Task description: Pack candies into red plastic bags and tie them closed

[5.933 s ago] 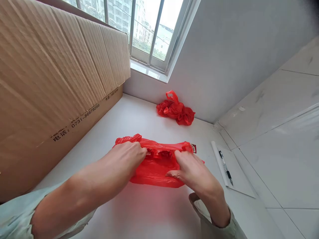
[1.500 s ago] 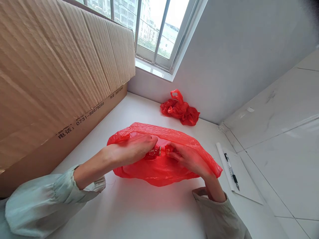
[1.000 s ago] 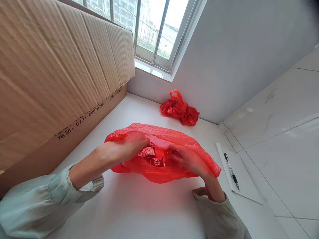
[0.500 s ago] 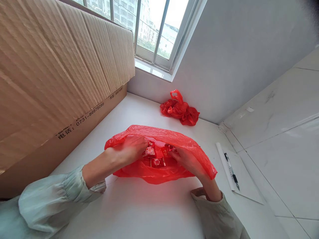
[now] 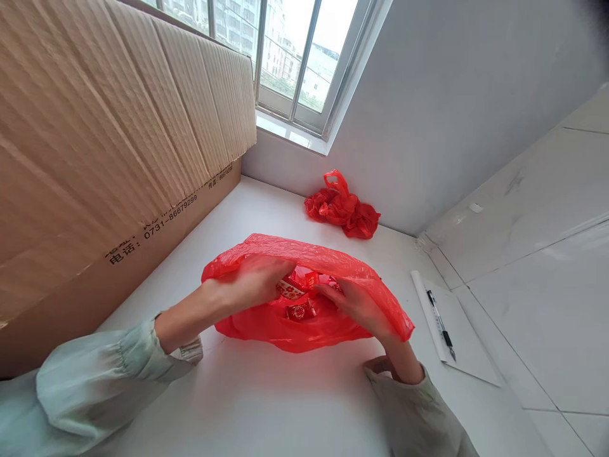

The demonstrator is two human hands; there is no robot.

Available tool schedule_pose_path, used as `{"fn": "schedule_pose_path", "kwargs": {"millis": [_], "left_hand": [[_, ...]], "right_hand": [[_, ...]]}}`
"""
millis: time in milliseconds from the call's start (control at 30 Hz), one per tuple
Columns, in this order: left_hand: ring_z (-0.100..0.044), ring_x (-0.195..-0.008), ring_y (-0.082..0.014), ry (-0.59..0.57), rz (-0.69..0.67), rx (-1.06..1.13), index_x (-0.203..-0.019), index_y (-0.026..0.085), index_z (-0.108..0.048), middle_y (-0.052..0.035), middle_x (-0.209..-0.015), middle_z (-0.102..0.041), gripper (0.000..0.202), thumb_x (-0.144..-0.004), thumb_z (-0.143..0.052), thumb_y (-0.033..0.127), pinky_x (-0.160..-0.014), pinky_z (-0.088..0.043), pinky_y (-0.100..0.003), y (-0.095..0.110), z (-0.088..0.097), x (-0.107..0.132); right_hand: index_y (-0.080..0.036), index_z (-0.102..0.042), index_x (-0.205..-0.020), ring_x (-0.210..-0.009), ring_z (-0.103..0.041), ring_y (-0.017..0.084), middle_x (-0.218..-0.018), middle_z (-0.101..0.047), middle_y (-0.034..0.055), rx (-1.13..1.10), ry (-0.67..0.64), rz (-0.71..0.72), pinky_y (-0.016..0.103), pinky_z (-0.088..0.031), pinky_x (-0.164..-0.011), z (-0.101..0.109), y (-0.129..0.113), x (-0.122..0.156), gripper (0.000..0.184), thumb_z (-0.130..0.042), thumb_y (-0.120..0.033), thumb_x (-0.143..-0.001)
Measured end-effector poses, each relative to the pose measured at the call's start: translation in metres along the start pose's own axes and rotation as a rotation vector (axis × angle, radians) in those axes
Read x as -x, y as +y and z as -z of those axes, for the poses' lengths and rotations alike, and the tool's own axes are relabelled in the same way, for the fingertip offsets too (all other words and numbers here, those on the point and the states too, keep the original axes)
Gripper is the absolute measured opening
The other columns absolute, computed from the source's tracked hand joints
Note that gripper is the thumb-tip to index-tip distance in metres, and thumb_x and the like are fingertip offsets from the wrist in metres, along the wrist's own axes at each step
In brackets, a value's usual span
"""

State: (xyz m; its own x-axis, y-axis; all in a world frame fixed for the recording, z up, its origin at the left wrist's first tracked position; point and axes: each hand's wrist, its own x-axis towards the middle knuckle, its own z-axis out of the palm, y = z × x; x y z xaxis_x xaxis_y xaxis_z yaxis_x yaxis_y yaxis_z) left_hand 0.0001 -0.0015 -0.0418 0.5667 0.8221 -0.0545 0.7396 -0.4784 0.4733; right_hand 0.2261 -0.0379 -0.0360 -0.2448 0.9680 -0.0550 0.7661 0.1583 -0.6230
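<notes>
A red plastic bag (image 5: pixel 295 333) lies on its side with its mouth gaping toward me. Both my hands reach into it. My left hand (image 5: pixel 259 280) curls at the left of the opening, its fingers against a red packet with a white flower pattern (image 5: pixel 290 289); it is smeared by motion and some fingertips are hidden. At the right, my right hand (image 5: pixel 354 301) has its thumb over a shiny red packet (image 5: pixel 329 281), with its other fingers hidden by the bag. In front between them lies a small red wrapped packet with a round pale design (image 5: pixel 301 310).
A large cardboard box (image 5: pixel 190 209) with printed characters stands along the left. Crumpled red plastic bags (image 5: pixel 342 206) rest by the wall below the barred window (image 5: pixel 295 70). To the right, a pen (image 5: pixel 441 325) lies on white paper (image 5: pixel 469 352) on the white table (image 5: pixel 266 406).
My left hand has shifted slightly right over the packets, and the flower-patterned packet beside it has tilted. My right thumb has moved inward to the left. The small front packet has barely moved.
</notes>
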Motion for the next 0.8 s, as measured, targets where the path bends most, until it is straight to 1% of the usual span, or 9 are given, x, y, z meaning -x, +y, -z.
{"fn": "schedule_pose_path", "kwargs": {"millis": [100, 200, 300, 400, 500, 600, 667, 733, 800], "left_hand": [[-0.04, -0.057, -0.0116, -0.065, 0.038, 0.048, -0.066, 0.02, -0.039, 0.0041, -0.064, -0.047, 0.013, -0.073, -0.05, 0.019, -0.049, -0.026, -0.026, 0.005, 0.006, -0.002], [-0.042, -0.061, -0.0123, -0.09, 0.058, 0.143, -0.071, 0.02, -0.042, 0.0044, -0.067, -0.049, 0.009, -0.074, -0.051, 0.022, -0.051, -0.028, -0.025, 0.008, 0.009, -0.002], [-0.047, -0.066, -0.0138, -0.086, 0.05, 0.224, -0.079, 0.021, -0.047, 0.004, -0.072, -0.053, 0.008, -0.076, -0.054, 0.024, -0.054, -0.031, -0.026, 0.01, 0.01, -0.002], [-0.044, -0.063, -0.0129, -0.088, 0.01, 0.235, -0.076, 0.02, -0.047, 0.005, -0.068, -0.049, 0.012, -0.076, -0.058, 0.027, -0.052, -0.028, -0.026, 0.014, 0.014, -0.001], [-0.037, -0.058, -0.0108, -0.076, -0.048, 0.212, -0.068, 0.02, -0.045, 0.0061, -0.062, -0.041, 0.023, -0.073, -0.064, 0.03, -0.049, -0.023, -0.026, 0.02, 0.022, 0.0], [-0.036, -0.057, -0.0104, -0.064, -0.137, 0.235, -0.064, 0.02, -0.045, 0.0063, -0.06, -0.041, 0.031, -0.075, -0.069, 0.037, -0.049, -0.024, -0.025, 0.027, 0.033, 0.003], [-0.042, -0.058, -0.0108, -0.081, -0.173, 0.246, -0.068, 0.02, -0.05, 0.0061, -0.062, -0.048, 0.026, -0.079, -0.067, 0.037, -0.05, -0.029, -0.024, 0.03, 0.039, 0.006], [-0.048, -0.059, -0.0117, -0.077, -0.195, 0.191, -0.073, 0.022, -0.056, 0.0051, -0.066, -0.056, 0.015, -0.082, -0.063, 0.031, -0.052, -0.033, -0.024, 0.029, 0.042, 0.011], [-0.053, -0.064, -0.0131, 0.014, -0.221, 0.104, -0.076, 0.023, -0.061, 0.0033, -0.072, -0.062, 0.009, -0.085, -0.057, 0.026, -0.056, -0.037, -0.024, 0.028, 0.044, 0.018]], "right_hand": [[-0.028, -0.064, -0.11, -0.098, -0.065, 0.02, -0.106, -0.07, 0.0001, -0.186, -0.122, 0.11, 0.032, -0.051, -0.087, 0.007, -0.014, 0.003, 0.028, -0.055, -0.048, -0.092], [-0.029, -0.063, -0.119, -0.112, -0.062, 0.019, -0.12, -0.068, 0.0002, -0.297, -0.197, 0.18, 0.032, -0.049, -0.097, 0.014, -0.021, 0.004, 0.028, -0.056, -0.038, -0.094], [-0.028, -0.065, -0.117, -0.114, -0.061, 0.016, -0.12, -0.067, -0.0002, -0.377, -0.228, 0.266, 0.032, -0.046, -0.102, 0.016, -0.026, 0.003, 0.029, -0.041, -0.033, -0.101], [-0.026, -0.063, -0.116, -0.099, -0.065, 0.015, -0.109, -0.07, 0.0002, -0.393, -0.225, 0.293, 0.029, -0.051, -0.091, 0.012, -0.034, 0.004, 0.023, -0.049, -0.03, -0.098], [-0.023, -0.065, -0.1, -0.077, -0.065, 0.013, -0.087, -0.071, -0.0018, -0.214, -0.045, 0.261, 0.026, -0.051, -0.073, 0.012, -0.045, 0.013, 0.011, -0.058, -0.023, -0.093], [-0.023, -0.066, -0.089, -0.073, -0.064, 0.013, -0.081, -0.069, -0.0017, -0.039, 0.127, 0.269, 0.026, -0.05, -0.068, 0.029, -0.054, 0.033, 0.006, -0.06, -0.022, -0.09], [-0.023, -0.066, -0.09, -0.073, -0.065, 0.014, -0.085, -0.071, -0.0002, -0.116, 0.271, 0.312, 0.026, -0.052, -0.066, 0.049, -0.053, 0.048, 0.005, -0.066, -0.026, -0.087], [-0.024, -0.066, -0.096, -0.068, -0.066, 0.014, -0.086, -0.071, 0.0004, -0.296, 0.517, 0.333, 0.026, -0.054, -0.061, 0.072, -0.041, 0.055, 0.014, -0.068, -0.034, -0.086], [-0.025, -0.065, -0.101, -0.063, -0.065, 0.013, -0.082, -0.071, 0.0002, -0.446, 0.74, 0.277, 0.025, -0.053, -0.057, 0.091, -0.019, 0.051, 0.024, -0.068, -0.042, -0.085]]}}
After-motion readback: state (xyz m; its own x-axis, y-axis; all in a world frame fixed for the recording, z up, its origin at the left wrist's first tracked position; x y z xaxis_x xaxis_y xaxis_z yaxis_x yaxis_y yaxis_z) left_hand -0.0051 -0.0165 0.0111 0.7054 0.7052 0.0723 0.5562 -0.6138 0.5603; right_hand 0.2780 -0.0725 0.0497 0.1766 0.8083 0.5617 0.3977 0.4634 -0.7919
